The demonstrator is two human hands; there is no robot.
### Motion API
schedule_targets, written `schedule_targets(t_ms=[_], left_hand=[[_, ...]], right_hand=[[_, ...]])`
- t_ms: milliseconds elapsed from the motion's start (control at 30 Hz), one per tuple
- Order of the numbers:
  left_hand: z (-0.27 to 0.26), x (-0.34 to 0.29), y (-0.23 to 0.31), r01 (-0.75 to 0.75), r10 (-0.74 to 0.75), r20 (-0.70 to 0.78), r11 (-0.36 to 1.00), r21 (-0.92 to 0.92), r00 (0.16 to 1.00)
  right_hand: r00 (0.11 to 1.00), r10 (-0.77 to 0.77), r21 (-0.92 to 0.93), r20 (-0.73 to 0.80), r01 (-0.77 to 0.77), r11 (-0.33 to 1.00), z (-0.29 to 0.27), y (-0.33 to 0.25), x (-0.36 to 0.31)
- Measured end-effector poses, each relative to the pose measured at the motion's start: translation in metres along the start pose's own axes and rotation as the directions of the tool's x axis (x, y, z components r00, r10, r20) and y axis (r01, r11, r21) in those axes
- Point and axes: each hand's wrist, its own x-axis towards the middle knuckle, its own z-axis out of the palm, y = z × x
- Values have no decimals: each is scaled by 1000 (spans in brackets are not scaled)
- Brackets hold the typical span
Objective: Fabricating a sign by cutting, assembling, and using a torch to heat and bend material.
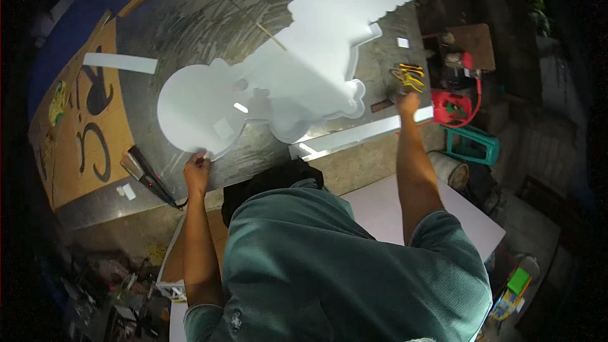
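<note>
A large flat white cut-out [297,69] with rounded lobes and a scalloped far end lies across a grey metal table [190,19]. My left hand [196,170] pinches the near rim of its round left lobe. My right hand [407,102] reaches to the table's right edge, fingers curled, beside a small dark piece [381,106] and just below yellow-handled snips [408,76]. Whether that hand holds anything is not visible. My green-shirted chest fills the lower middle of the view.
A dark hand tool with a red light [144,172] lies left of my left hand. A cardboard sheet with black letters [88,126], a white strip [120,62], a long white strip [361,134], a red box [451,106] and a teal stool [472,145] surround the table.
</note>
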Motion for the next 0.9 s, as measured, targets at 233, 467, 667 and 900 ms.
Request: schedule_targets(t_ms=[233,467,667,900], left_hand=[[9,-20,-9,146,-146,22,944,-296,989],[21,-27,3,280,-265,97,854,-439,959],[21,-30,14,240,-241,67,820,-519,968],[17,-16,-12,120,-94,77,869,-481,993]], right_hand=[[975,-139,-366,175,195,910,55,75,108],[951,7,-331,310,101,938,38,53,109],[952,-97,-356,291,202,912,-7,39,93],[850,-373,-68,373,426,902,-25,80,63]])
